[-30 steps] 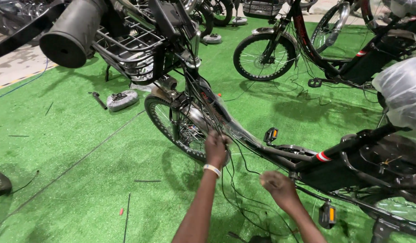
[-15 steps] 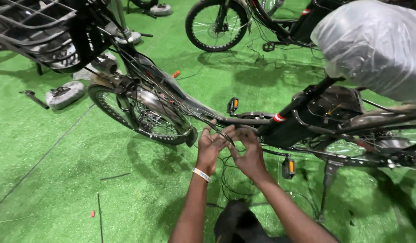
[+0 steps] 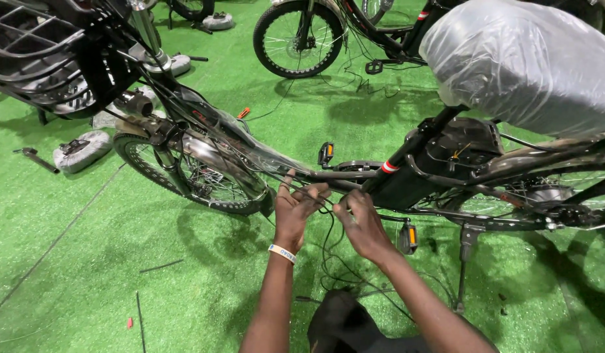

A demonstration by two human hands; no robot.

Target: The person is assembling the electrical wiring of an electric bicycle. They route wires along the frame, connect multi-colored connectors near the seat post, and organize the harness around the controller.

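Single head view, steeply downward, close over hands and bicycle frame.

The plastic-wrapped saddle and rear wheel run off the right edge, the front basket is cut at the left, and the thin black cables vanish behind both hands, their ends untraceable.

2nd bike behind; green turf; wrapped parts on floor.
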